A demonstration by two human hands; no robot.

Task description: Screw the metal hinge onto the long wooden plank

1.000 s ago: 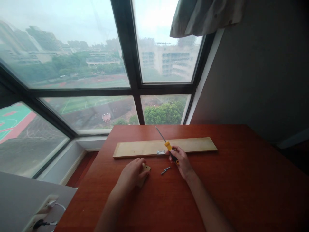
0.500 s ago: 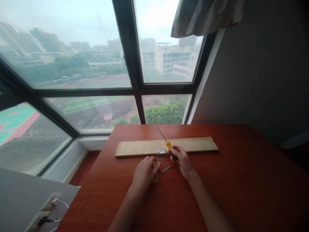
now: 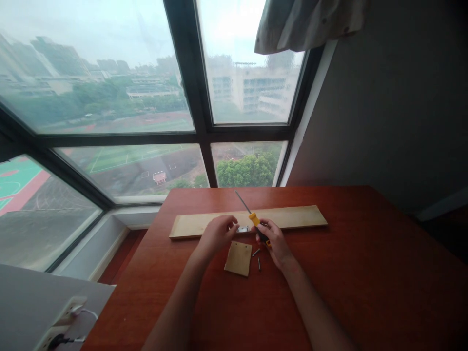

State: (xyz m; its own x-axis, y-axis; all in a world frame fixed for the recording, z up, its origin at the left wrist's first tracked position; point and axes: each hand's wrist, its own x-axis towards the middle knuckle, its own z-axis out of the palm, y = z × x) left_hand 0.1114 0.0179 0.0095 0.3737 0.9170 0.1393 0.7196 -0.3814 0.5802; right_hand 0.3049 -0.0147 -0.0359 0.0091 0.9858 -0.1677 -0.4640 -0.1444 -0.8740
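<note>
My right hand [image 3: 275,242] is wrapped round the yellow-and-black handle of a screwdriver [image 3: 253,218], whose shaft points up and away to the left. Over the front edge of a long wooden board [image 3: 285,217] hovers my left hand [image 3: 219,232], fingers bent and slightly apart, with no object visible in them. Its fingertips are right beside a small metal hinge-like fitting [image 3: 243,229] at the board's edge; whether they touch it I cannot tell. Closer to me lies a small wooden plate [image 3: 238,258] with two holes. Two screws [image 3: 259,264] rest to its right.
All of this is on a reddish-brown table [image 3: 351,282]. Large windows with a dark frame [image 3: 127,140] stand beyond its far edge. A curtain [image 3: 307,24] hangs at upper right, and plugs sit in a wall socket [image 3: 60,331] at lower left.
My left hand has let go of the small wooden plate and moved forward to the metal fitting. The plate now lies flat, and one screw has turned. My right hand still holds the screwdriver.
</note>
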